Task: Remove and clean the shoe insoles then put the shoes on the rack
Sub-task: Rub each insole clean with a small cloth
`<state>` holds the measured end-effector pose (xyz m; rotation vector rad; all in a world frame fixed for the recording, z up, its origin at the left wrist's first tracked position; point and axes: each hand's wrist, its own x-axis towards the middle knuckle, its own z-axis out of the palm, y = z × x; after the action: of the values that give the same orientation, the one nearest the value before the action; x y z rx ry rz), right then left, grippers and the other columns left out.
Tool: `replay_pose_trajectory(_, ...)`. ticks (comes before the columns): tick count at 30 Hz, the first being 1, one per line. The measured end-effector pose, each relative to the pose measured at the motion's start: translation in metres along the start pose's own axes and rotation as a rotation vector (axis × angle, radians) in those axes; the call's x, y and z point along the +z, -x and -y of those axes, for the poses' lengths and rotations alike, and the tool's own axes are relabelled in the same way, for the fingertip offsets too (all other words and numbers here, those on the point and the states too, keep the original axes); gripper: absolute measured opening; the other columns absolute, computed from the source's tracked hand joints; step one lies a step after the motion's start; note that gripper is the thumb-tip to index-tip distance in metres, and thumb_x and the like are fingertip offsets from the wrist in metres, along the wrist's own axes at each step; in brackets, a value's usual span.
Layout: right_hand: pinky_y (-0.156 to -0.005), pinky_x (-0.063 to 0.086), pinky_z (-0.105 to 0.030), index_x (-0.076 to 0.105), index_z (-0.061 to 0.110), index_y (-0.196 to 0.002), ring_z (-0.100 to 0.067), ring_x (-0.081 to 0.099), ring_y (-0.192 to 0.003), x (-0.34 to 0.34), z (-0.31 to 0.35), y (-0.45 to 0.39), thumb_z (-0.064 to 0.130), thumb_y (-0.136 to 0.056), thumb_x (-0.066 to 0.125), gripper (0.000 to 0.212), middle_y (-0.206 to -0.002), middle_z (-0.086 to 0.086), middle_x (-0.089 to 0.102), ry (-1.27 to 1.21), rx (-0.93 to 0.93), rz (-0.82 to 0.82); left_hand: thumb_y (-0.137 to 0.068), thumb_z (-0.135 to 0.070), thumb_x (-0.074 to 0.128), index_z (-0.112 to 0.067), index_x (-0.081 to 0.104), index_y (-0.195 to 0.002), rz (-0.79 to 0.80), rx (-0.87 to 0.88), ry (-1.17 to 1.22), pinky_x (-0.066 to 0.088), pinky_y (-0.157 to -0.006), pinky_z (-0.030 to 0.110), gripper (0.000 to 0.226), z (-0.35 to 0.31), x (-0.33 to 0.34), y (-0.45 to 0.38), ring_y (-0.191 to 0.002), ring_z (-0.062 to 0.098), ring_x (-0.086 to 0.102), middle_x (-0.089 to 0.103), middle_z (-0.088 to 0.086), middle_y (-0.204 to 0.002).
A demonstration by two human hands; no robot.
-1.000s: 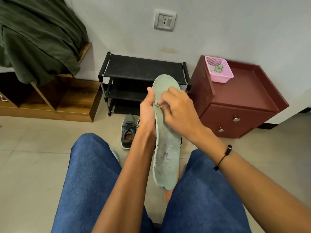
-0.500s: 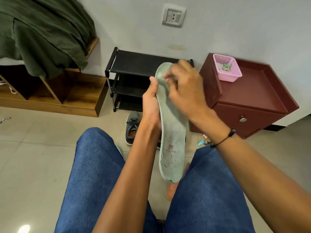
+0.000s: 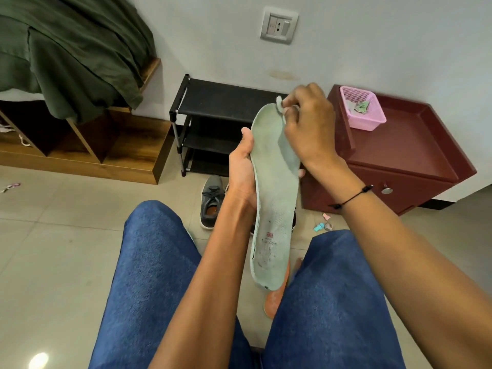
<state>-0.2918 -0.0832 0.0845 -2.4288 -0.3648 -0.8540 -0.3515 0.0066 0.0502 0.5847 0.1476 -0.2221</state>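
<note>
The left hand [image 3: 243, 166] has its grip wrapped around the middle of the pale green insole [image 3: 274, 193], with the thumb on the near edge and the fingers curled behind, so the insole stands up tall between the two blue knees. The insole sits in the middle of the view, its toe end at 12 o'clock and its heel end at 6 o'clock. At about 1 o'clock from the left hand, the right hand [image 3: 308, 123] has a tight grip, pinching a small pale wipe [image 3: 280, 104] against the toe tip of the insole. To do this step well, I think the left hand should hold the insole firm so it does not bend, while the right hand rubs all the way down to the dirty spots near the heel. An orange insole [image 3: 275, 302] peeks out under the green one at 6 o'clock. On the tiled floor [image 3: 53, 249], a grey shoe [image 3: 211, 201] waits at 9 o'clock from the held insole. The black shoe rack [image 3: 213, 113] stands against the wall at 11 o'clock. To the right, at 2 o'clock, a dark red cabinet [image 3: 404, 161] holds a pink basket [image 3: 363, 109]. Small bits lie on the floor below it.
</note>
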Motion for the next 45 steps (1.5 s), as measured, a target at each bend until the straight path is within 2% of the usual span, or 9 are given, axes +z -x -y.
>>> replay_pose_trajectory(4, -0.067, 0.04, -0.024, 0.064, 0.005, -0.083, -0.018, 0.057, -0.076, 0.003, 0.02, 0.023, -0.001, -0.075, 0.051, 0.016, -0.087, -0.009, 0.06, -0.167, -0.022, -0.041, -0.101, -0.043, 0.028, -0.007, 0.07, -0.088, -0.031, 0.019, 0.082, 0.057, -0.074, 0.03, 0.057, 0.006, -0.003, -0.007, -0.078, 0.023, 0.068, 0.07, 0.013, -0.083)
replay_pose_trajectory(8, -0.067, 0.045, -0.036, 0.059, 0.005, -0.076, -0.021, 0.055, -0.075, 0.016, 0.028, 0.037, 0.007, -0.08, 0.048, 0.012, -0.084, -0.009, 0.057, -0.148, -0.111, 0.069, -0.101, -0.042, 0.028, -0.007, 0.056, -0.108, 0.041, 0.029, 0.11, 0.026, -0.114, 0.05, 0.046, 0.007, -0.005, -0.007, -0.128, 0.037, 0.042, 0.051, 0.025, -0.128)
replay_pose_trajectory(12, -0.062, 0.043, -0.039, 0.06, 0.002, -0.077, -0.027, 0.054, -0.065, 0.019, 0.017, 0.019, -0.001, -0.079, 0.05, 0.011, -0.081, -0.012, 0.056, 0.03, -0.19, 0.08, -0.101, -0.046, 0.021, -0.012, 0.06, -0.098, -0.028, 0.003, -0.003, 0.056, -0.07, 0.028, 0.052, 0.004, -0.01, -0.009, -0.076, 0.018, 0.068, 0.07, 0.008, -0.078)
replay_pose_trajectory(18, -0.077, 0.042, -0.039, 0.062, 0.001, -0.092, -0.03, 0.057, -0.081, 0.013, 0.004, -0.005, -0.001, -0.086, 0.048, 0.016, -0.099, -0.014, 0.057, 0.116, 0.018, 0.085, -0.1, -0.049, 0.021, -0.005, 0.07, -0.083, -0.012, -0.04, -0.031, 0.056, -0.05, 0.027, 0.067, 0.006, -0.011, -0.009, -0.057, 0.021, 0.068, 0.07, 0.01, -0.068)
replay_pose_trajectory(23, -0.066, 0.038, -0.028, 0.062, 0.003, -0.08, -0.022, 0.054, -0.072, 0.014, 0.019, 0.017, 0.001, -0.077, 0.05, 0.012, -0.085, -0.01, 0.057, -0.08, 0.003, -0.021, -0.1, -0.049, 0.025, -0.007, 0.067, -0.095, -0.037, -0.006, 0.048, 0.057, -0.071, 0.032, 0.059, 0.01, -0.018, -0.014, -0.078, 0.025, 0.069, 0.07, 0.013, -0.084)
replay_pose_trajectory(27, -0.061, 0.037, -0.027, 0.059, 0.004, -0.076, -0.021, 0.052, -0.07, 0.028, 0.028, 0.04, 0.013, -0.081, 0.042, 0.021, -0.082, -0.009, 0.055, -0.138, -0.067, 0.081, -0.098, -0.045, 0.032, -0.008, 0.055, -0.114, 0.005, 0.041, 0.097, 0.024, -0.114, 0.053, 0.046, 0.014, -0.013, -0.013, -0.127, 0.038, 0.041, 0.049, 0.021, -0.122)
replay_pose_trajectory(33, -0.057, 0.036, -0.035, 0.057, 0.003, -0.075, -0.029, 0.049, -0.058, 0.029, 0.006, 0.026, -0.007, -0.075, 0.051, 0.012, -0.076, -0.013, 0.053, 0.122, -0.153, 0.01, -0.1, -0.049, 0.021, -0.01, 0.06, -0.106, -0.024, -0.001, -0.026, 0.057, -0.067, 0.027, 0.056, 0.012, -0.019, -0.016, -0.076, 0.019, 0.069, 0.071, 0.009, -0.081)
replay_pose_trajectory(42, -0.065, 0.039, -0.029, 0.062, 0.003, -0.079, -0.021, 0.054, -0.071, 0.011, 0.017, 0.025, -0.003, -0.077, 0.051, 0.013, -0.085, -0.011, 0.057, -0.116, 0.093, -0.023, -0.1, -0.049, 0.023, -0.005, 0.062, -0.099, -0.059, 0.041, -0.039, 0.057, -0.064, 0.027, 0.059, 0.008, -0.015, -0.016, -0.071, 0.021, 0.069, 0.071, 0.01, -0.078)
replay_pose_trajectory(45, -0.063, 0.041, -0.033, 0.061, 0.006, -0.074, -0.022, 0.053, -0.071, 0.019, 0.025, 0.046, -0.001, -0.078, 0.051, 0.012, -0.081, -0.009, 0.056, -0.138, 0.018, 0.104, -0.101, -0.046, 0.026, -0.002, 0.06, -0.098, -0.081, 0.06, -0.007, 0.054, -0.084, 0.032, 0.055, 0.008, -0.015, -0.013, -0.088, 0.025, 0.066, 0.067, 0.014, -0.088)
